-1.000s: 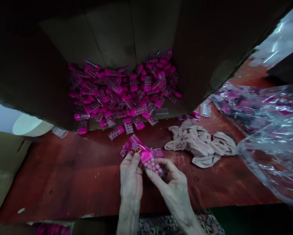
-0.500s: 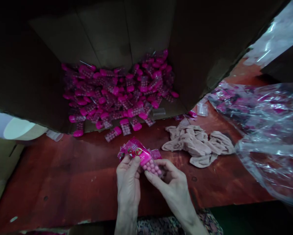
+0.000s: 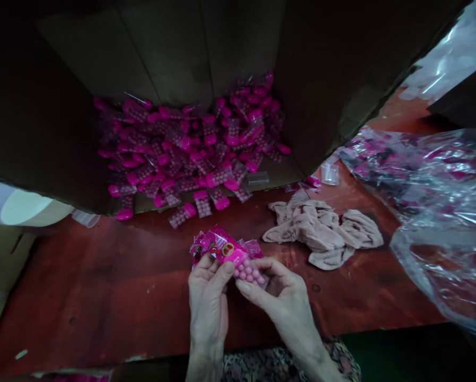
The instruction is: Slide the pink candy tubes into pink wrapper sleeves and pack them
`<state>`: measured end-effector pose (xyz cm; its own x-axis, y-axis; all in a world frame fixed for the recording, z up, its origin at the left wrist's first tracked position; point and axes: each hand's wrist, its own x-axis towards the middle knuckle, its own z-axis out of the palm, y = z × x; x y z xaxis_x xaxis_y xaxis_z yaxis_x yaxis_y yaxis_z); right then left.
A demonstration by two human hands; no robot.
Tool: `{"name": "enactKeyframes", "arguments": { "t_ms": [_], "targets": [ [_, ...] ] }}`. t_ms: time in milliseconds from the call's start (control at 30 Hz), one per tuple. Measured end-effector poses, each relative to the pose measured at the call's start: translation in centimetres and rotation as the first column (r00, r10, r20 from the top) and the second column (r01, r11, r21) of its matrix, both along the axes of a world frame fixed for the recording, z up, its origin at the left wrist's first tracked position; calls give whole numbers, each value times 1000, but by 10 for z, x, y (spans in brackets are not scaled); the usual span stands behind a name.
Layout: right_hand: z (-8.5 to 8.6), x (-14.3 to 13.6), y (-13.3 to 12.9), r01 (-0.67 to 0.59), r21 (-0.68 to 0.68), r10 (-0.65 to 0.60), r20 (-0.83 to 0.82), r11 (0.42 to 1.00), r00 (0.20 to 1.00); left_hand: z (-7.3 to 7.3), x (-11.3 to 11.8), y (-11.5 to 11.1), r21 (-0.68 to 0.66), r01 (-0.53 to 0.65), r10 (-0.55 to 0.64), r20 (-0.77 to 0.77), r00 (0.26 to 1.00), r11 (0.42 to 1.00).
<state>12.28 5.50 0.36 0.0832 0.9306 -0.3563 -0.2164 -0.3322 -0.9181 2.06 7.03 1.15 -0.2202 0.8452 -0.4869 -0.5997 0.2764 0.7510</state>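
Note:
Between my hands is a small clear container of pink candy balls (image 3: 249,272), its upper part covered by a glossy pink printed sleeve (image 3: 219,241). My left hand (image 3: 208,300) pinches the sleeve, thumb on top and fingers underneath. My right hand (image 3: 288,294) grips the lower, clear end between thumb and fingers. More pink printed sleeves (image 3: 254,248) show just behind, partly hidden by the held one. Past them, several pink-capped containers (image 3: 183,215) of the same balls lie at the front edge of a cardboard box (image 3: 174,69), which holds a heap of them.
A crumpled beige cloth (image 3: 321,231) lies on the red tabletop (image 3: 122,302) to the right. Farther right spreads a clear plastic bag (image 3: 440,212) with pink pieces inside. Loose clear containers (image 3: 329,174) and a white round item (image 3: 31,208) sit beside the box.
The printed sleeve sits slightly lower and more to the right over the container, and my left thumb has shifted right with it. Both hands keep their grip.

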Motion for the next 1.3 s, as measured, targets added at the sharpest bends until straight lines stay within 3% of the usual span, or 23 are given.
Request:
{"name": "enactKeyframes", "arguments": {
  "t_ms": [100,433,633,933,1300],
  "targets": [
    [1,1,3,9,-46,-13,-103,999,995,-3,-3,0,16,28,-29,72,997,999],
    [1,3,3,72,-11,-72,29,997,997,-6,10,-3,-18,69,-66,142,988,997],
    [3,11,5,-66,-7,64,-135,998,989,-6,2,0,-67,32,-18,211,977,997],
    [-2,17,5,-15,32,13,47,999,999,5,7,-11,-5,188,-184,188,965,982],
    [-2,12,2,-108,102,88,186,989,979,2,7,-20,-47,193,-180,200,963,980]
  ]
}}
